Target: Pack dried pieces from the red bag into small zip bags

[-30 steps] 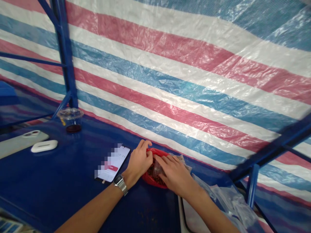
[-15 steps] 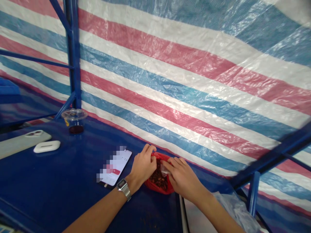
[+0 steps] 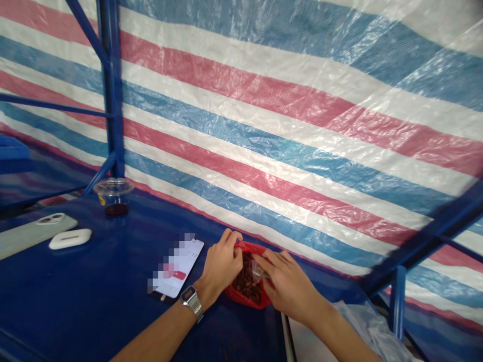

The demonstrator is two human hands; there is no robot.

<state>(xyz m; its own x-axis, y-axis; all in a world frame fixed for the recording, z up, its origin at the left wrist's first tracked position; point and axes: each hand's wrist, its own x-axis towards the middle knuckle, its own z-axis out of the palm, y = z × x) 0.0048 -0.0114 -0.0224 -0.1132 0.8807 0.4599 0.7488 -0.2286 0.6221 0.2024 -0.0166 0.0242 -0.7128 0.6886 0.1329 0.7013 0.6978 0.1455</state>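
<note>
Left grip (image 3: 222,261) is pinching the edge of a red bag (image 3: 249,302), while the right grip (image 3: 289,281) is holding clear plastic (image 3: 256,274) within the bag's mouth, by the brown pieces (image 3: 246,286). The bag is resting on the blue surface (image 3: 101,281), to the right of a lit phone (image 3: 188,262). Working the plastic among the pieces is seemingly the step in hand; the next move is probably calling for a steady, open mouth.

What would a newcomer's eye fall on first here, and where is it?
Probably the striped sheet, red, white and blue, which fills the upper view. Next comes the bright red bag of brown bits on the blue table, just right of centre, with the left hand at its left rim and the right hand at its right.
</note>
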